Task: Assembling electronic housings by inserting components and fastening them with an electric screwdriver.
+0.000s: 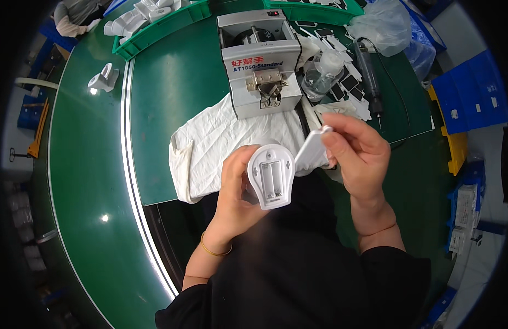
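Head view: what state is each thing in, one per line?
White housing: in the left hand, battery bay uncovered, no batteries in it
White cover: off the housing, in the right hand
Grey machine: small red display lit
Green bin: filled with white parts
Electric screwdriver: lying down, not held
White cloth: spread, wrinkled

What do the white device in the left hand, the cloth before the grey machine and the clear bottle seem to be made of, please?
White device: probably plastic, smooth with some sheen, judging by its crisp moulded recesses.
Cloth: likely woven fabric, matt, given its soft creases.
Bottle: plastic or glass, shiny; its transparent wall leaves this open.
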Action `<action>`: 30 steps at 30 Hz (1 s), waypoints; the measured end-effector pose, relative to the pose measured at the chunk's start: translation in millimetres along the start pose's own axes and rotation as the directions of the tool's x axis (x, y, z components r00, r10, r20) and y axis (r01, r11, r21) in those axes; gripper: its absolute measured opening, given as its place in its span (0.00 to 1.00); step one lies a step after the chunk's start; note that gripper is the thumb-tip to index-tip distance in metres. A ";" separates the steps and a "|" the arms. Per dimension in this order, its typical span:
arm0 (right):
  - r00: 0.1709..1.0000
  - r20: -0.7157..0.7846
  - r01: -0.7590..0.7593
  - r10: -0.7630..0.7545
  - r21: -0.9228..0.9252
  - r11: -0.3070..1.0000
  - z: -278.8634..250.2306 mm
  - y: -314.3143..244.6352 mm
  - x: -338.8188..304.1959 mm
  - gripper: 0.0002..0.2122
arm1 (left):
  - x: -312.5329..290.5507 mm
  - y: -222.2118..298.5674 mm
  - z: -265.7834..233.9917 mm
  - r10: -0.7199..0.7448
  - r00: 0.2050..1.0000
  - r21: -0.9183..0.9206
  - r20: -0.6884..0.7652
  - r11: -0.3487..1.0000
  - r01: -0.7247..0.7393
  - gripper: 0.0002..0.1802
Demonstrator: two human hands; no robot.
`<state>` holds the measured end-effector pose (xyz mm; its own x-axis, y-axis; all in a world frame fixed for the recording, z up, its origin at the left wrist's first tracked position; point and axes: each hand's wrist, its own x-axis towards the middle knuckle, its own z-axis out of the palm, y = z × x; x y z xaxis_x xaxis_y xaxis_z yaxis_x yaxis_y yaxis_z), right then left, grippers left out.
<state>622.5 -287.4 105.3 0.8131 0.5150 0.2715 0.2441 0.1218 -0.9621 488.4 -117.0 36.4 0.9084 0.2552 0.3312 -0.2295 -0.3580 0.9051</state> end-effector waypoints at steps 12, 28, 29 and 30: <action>0.943 0.326 0.115 -0.068 -0.127 0.985 18.4 9.5 -7.4 0.09 | 1.0 -2.4 3.0 -0.075 0.994 -0.142 0.073 0.986 0.085 0.52; 0.835 0.479 -0.420 0.271 0.238 0.876 23.4 36.5 -8.3 0.33 | 5.5 10.4 -15.4 -0.120 0.971 -0.455 0.206 0.867 0.203 0.55; 0.854 0.466 -0.358 0.230 0.208 0.910 24.2 36.1 -10.4 0.33 | 6.7 16.2 -17.5 -0.211 0.957 -0.566 0.200 0.772 0.289 0.50; 0.871 0.454 -0.295 0.188 0.178 0.939 24.7 36.2 -11.5 0.33 | 8.0 15.1 -16.1 -0.200 0.964 -0.525 0.173 0.810 0.262 0.46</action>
<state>609.0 -267.9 66.7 0.5145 0.8564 0.0436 -0.1045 0.1131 -0.9881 486.6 -105.9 56.9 0.9825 0.1622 0.0921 -0.1310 0.2487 0.9597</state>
